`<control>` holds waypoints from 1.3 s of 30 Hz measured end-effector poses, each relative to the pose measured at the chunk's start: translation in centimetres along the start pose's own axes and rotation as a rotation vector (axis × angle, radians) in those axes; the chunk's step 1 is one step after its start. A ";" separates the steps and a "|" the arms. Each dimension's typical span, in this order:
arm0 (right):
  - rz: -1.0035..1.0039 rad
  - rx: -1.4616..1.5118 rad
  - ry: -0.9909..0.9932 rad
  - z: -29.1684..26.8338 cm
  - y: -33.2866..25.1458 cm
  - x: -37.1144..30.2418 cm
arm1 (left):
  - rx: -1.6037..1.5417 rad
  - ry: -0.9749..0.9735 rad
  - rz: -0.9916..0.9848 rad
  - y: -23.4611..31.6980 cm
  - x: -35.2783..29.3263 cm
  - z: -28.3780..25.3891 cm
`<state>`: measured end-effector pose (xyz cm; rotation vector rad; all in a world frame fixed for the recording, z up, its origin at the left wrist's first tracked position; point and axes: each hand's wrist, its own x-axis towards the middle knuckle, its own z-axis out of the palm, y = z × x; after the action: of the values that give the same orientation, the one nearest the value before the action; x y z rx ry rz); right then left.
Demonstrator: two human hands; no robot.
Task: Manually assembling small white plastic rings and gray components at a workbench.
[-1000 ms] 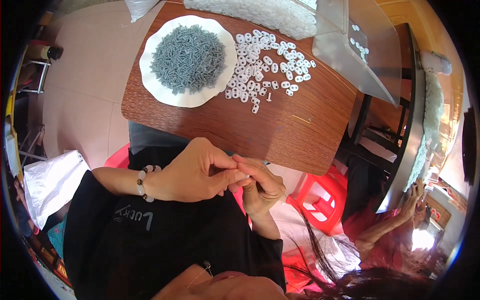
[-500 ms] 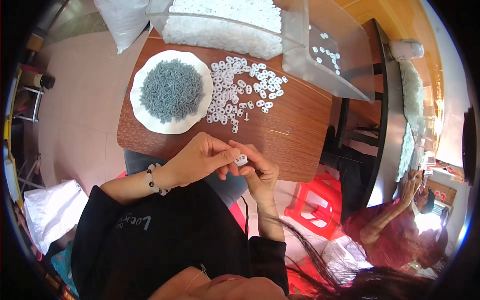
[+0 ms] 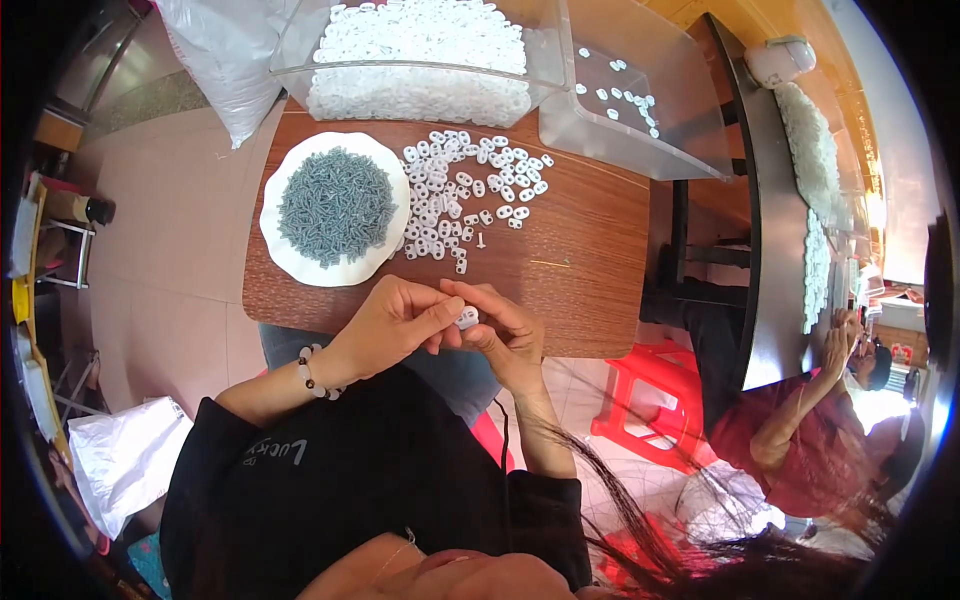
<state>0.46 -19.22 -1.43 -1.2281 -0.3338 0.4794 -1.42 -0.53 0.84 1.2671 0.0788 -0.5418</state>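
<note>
Just over the table's near edge, my left hand (image 3: 395,320) and my right hand (image 3: 512,345) meet around a small white plastic piece with two holes (image 3: 467,317). My left thumb and fingers pinch it from one side while the right fingers close on it from the other. Anything else between the fingertips is hidden. Beyond the hands lies a loose spread of similar white two-hole pieces (image 3: 432,190). To its left, a white scalloped plate (image 3: 285,262) bears a heap of small grey screw-like pins (image 3: 337,208). One small white T-shaped pin (image 3: 480,240) lies by the loose pieces.
A clear bin (image 3: 555,60) full of white pieces stands at the table's far side. Right of it, a translucent bin (image 3: 640,150) holds several pieces. A red stool (image 3: 650,405) stands at right. Another person (image 3: 800,440) works at a dark table (image 3: 775,330) there.
The whole view has shifted a little, with the far bins higher and the plate lower. Both hands keep hold of the white piece in nearly the same pose.
</note>
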 end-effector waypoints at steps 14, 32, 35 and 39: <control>-0.043 -0.190 0.131 -1.9 -0.4 0.5 | -0.141 0.010 -0.059 -0.1 -0.4 0.4; -0.565 -1.252 0.695 -10.3 -8.9 10.8 | -0.144 0.051 -0.174 -3.1 -1.9 -3.5; -0.474 -1.250 0.344 -8.0 -4.8 8.7 | -0.125 0.027 -0.189 -2.9 -1.3 -3.5; -0.243 -1.281 0.171 -5.9 -1.0 7.1 | -0.113 -0.012 -0.200 -2.5 -0.7 -3.2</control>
<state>9.59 -20.56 -2.41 -2.4042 -0.6754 -0.1307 -2.36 2.16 -2.12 1.1523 0.2247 -0.7075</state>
